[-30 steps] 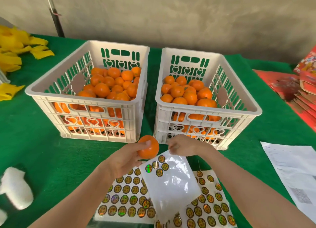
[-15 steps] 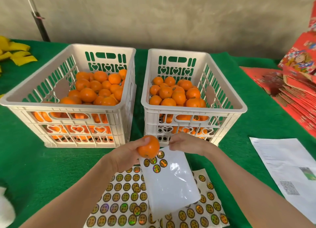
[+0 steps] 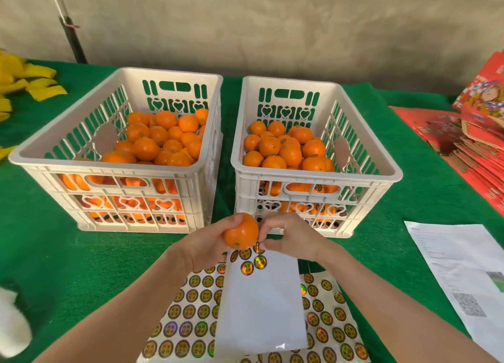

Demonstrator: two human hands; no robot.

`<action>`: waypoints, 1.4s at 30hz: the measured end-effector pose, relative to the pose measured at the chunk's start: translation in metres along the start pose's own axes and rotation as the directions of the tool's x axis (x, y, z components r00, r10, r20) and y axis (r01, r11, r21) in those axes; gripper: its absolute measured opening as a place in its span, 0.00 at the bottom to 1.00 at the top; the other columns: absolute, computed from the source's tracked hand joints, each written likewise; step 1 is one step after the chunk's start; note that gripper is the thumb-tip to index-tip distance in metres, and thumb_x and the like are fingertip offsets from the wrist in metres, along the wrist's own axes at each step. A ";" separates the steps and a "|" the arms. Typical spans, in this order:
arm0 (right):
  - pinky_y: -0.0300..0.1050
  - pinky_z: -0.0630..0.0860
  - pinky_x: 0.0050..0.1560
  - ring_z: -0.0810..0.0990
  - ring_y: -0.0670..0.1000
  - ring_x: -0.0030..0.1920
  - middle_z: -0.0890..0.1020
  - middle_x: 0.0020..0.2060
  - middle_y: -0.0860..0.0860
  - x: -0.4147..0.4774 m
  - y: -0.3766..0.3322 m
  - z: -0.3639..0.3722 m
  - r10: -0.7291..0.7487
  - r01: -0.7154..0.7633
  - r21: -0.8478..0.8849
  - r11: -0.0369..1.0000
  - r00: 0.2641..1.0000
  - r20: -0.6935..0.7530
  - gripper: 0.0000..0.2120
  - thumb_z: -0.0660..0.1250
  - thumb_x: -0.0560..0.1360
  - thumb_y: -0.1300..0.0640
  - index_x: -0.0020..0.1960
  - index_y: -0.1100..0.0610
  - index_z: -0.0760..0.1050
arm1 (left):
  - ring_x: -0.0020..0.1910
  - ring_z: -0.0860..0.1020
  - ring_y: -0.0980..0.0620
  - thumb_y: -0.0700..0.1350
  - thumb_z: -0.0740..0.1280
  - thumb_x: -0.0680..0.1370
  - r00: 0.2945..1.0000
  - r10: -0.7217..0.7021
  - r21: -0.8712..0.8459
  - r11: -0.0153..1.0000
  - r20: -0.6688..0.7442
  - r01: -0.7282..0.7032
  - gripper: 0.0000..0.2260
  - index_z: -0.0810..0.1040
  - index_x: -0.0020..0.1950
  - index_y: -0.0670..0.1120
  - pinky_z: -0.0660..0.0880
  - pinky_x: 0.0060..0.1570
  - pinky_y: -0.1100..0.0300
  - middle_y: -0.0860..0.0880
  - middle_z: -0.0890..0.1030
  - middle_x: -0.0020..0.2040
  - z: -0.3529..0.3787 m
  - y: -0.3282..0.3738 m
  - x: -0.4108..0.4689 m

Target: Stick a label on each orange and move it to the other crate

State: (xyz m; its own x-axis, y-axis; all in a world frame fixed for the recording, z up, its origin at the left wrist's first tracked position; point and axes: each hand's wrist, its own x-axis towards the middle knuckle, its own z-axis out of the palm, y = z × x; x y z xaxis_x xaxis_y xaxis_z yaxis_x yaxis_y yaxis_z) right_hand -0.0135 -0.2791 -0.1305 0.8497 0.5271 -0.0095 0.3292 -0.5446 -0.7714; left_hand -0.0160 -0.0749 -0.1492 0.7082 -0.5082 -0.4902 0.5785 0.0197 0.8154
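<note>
Head view: orange (image 3: 241, 234) held clear of the table in the left hand (image 3: 207, 247), whose thumb and fingers curl round its near and left sides. The right hand (image 3: 289, 237) meets the fruit on its other side, thumb and forefinger drawn together; whether a label sits between them cannot be told. Directly below both hands lies a white backing strip (image 3: 261, 302) bearing a few round foil labels (image 3: 260, 262) at its far end, laid over a fuller label sheet (image 3: 188, 327). Beyond the left hand stands one white crate (image 3: 109, 169), beyond the right hand a second crate (image 3: 316, 176), side by side and both holding oranges. All rests on a green cloth (image 3: 68, 253). Outward of the right hand lie a printed paper (image 3: 458, 270) and red cartons (image 3: 477, 144); outward of the left, yellow pieces (image 3: 35, 84).
</note>
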 end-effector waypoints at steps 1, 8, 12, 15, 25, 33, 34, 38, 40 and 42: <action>0.41 0.75 0.52 0.78 0.45 0.45 0.81 0.41 0.46 0.000 0.000 0.000 0.003 -0.003 -0.009 1.000 1.000 0.002 0.07 0.74 0.70 0.64 0.42 0.53 0.79 | 0.56 0.79 0.47 0.66 0.79 0.49 1.000 -0.006 -0.009 1.000 -0.006 0.006 0.45 0.71 0.63 0.54 0.73 0.53 0.52 0.48 0.83 0.53 0.001 0.000 0.000; 0.40 0.76 0.47 0.77 0.46 0.43 0.80 0.40 0.40 -0.007 -0.004 0.001 -0.071 0.070 -0.013 0.997 0.995 -0.075 0.10 0.73 0.70 0.65 0.48 0.52 0.83 | 0.62 0.74 0.43 0.63 0.81 0.45 0.999 0.029 -0.139 0.990 -0.045 -0.035 0.55 0.68 0.69 0.49 0.72 0.56 0.52 0.42 0.76 0.63 0.002 0.002 -0.002; 0.41 0.76 0.49 0.80 0.51 0.42 0.84 0.41 0.52 -0.010 -0.005 0.004 -0.208 0.190 -0.104 0.976 0.960 -0.190 0.06 0.73 0.70 0.65 0.46 0.57 0.84 | 0.61 0.75 0.45 0.63 0.81 0.46 0.996 0.074 -0.187 0.979 -0.052 -0.082 0.53 0.70 0.68 0.48 0.71 0.60 0.54 0.43 0.79 0.61 0.003 0.003 -0.001; 0.42 0.77 0.49 0.80 0.49 0.42 0.83 0.40 0.51 -0.012 -0.003 0.007 -0.231 0.211 -0.112 0.971 0.946 -0.227 0.03 0.73 0.70 0.65 0.41 0.58 0.82 | 0.60 0.74 0.45 0.63 0.81 0.44 0.996 0.063 -0.169 0.983 -0.061 -0.073 0.55 0.69 0.68 0.48 0.70 0.61 0.53 0.43 0.78 0.61 0.003 0.004 -0.003; 0.43 0.74 0.40 0.77 0.51 0.36 0.77 0.31 0.44 -0.013 0.012 0.019 0.174 -0.163 0.095 0.982 0.976 -0.128 0.11 0.65 0.77 0.63 0.40 0.51 0.70 | 0.66 0.70 0.45 0.64 0.78 0.49 0.998 0.006 -0.010 1.000 -0.055 -0.006 0.47 0.68 0.65 0.51 0.58 0.73 0.46 0.44 0.74 0.65 0.007 0.003 -0.009; 0.34 0.73 0.49 0.77 0.47 0.46 0.80 0.44 0.49 -0.021 0.014 0.020 0.251 -0.253 0.021 0.967 0.945 -0.209 0.06 0.65 0.78 0.60 0.43 0.54 0.72 | 0.58 0.77 0.42 0.41 0.74 0.62 0.966 0.219 -0.131 0.963 -0.141 -0.237 0.30 0.74 0.63 0.47 0.77 0.52 0.55 0.44 0.77 0.59 0.005 0.018 -0.021; 0.30 0.72 0.47 0.77 0.46 0.48 0.80 0.44 0.48 -0.019 0.005 0.014 0.244 -0.233 0.073 0.970 0.935 -0.256 0.06 0.65 0.78 0.60 0.42 0.53 0.72 | 0.58 0.76 0.40 0.38 0.73 0.62 0.959 0.245 -0.143 0.954 -0.141 -0.265 0.30 0.74 0.63 0.47 0.77 0.50 0.56 0.42 0.76 0.60 0.006 0.021 -0.023; 0.38 0.72 0.47 0.78 0.47 0.47 0.80 0.41 0.43 -0.010 -0.042 -0.012 0.230 -0.073 0.376 0.924 0.890 -0.393 0.09 0.65 0.77 0.61 0.39 0.51 0.75 | 0.53 0.75 0.43 0.42 0.75 0.60 0.932 0.336 -0.182 0.917 -0.133 -0.356 0.34 0.72 0.66 0.45 0.74 0.45 0.57 0.42 0.74 0.58 0.014 0.039 -0.028; 0.37 0.74 0.49 0.78 0.46 0.50 0.82 0.47 0.42 -0.008 -0.064 -0.021 0.194 0.019 0.471 0.882 0.896 -0.400 0.09 0.65 0.77 0.62 0.40 0.52 0.77 | 0.48 0.76 0.45 0.50 0.75 0.64 0.918 0.372 -0.249 0.884 -0.135 -0.395 0.32 0.71 0.65 0.44 0.75 0.42 0.59 0.43 0.74 0.56 0.020 0.050 -0.030; 0.31 0.72 0.47 0.78 0.43 0.53 0.81 0.52 0.42 -0.006 -0.082 -0.027 0.142 0.063 0.466 0.882 0.909 -0.392 0.09 0.65 0.76 0.63 0.40 0.53 0.78 | 0.44 0.78 0.48 0.53 0.69 0.72 0.904 0.404 -0.250 0.869 -0.139 -0.427 0.25 0.72 0.65 0.43 0.75 0.40 0.60 0.43 0.77 0.55 0.025 0.060 -0.031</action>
State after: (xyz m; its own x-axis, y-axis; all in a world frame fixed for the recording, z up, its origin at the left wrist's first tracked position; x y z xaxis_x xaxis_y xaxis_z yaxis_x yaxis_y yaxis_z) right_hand -0.0349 -0.2555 -0.0501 0.9806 0.1462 0.1306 0.1516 -0.1432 -0.9780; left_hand -0.0137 -0.0792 -0.0777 0.9303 -0.3319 -0.1561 0.3014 0.4494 0.8409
